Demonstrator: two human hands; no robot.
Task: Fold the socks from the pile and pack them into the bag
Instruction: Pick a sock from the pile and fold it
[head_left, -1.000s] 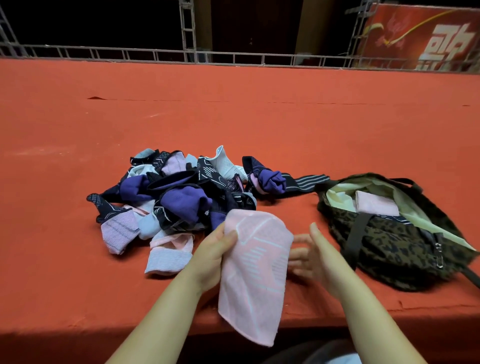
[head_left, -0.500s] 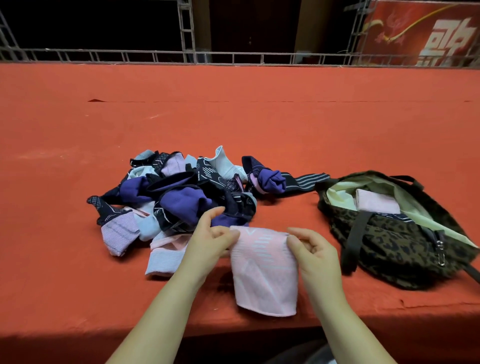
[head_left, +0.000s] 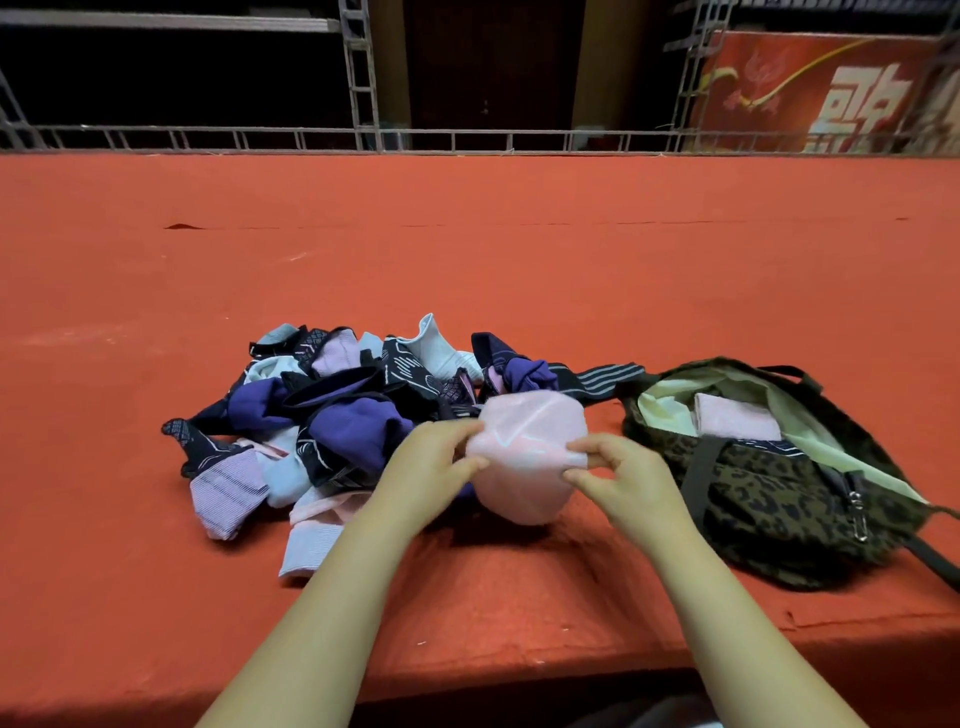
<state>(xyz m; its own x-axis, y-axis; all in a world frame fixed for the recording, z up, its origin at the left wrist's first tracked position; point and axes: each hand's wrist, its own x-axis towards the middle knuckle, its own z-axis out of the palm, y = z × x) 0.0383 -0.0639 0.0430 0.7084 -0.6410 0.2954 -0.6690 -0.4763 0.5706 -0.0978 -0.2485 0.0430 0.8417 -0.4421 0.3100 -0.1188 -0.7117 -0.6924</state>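
A wide surface (head_left: 519, 270) covered in orange-red cloth fills most of the view, running back to a far edge lined by a low metal rail (head_left: 467, 139). A faint seam crosses the cloth partway back, with a small raised wrinkle at its left end, and the near edge drops off into shadow. Beyond the rail the room is dark, with upright metal trusses (head_left: 363, 73) and a red banner (head_left: 821, 93) bearing pale characters at the right.

Both hands hold a pink sock (head_left: 524, 457) just above the surface near its front edge. The left hand (head_left: 431, 462) pinches the sock's left side between thumb and fingers; the right hand (head_left: 623, 467) pinches the right side the same way. The sock bulges in a rounded fold between them.

Just behind and left of the hands lies the pile (head_left: 337, 421) of purple, navy, pale blue and pink socks. To the right sits the open leopard-print bag (head_left: 789, 483), its pale lining showing, with a folded pink sock (head_left: 737, 421) inside.
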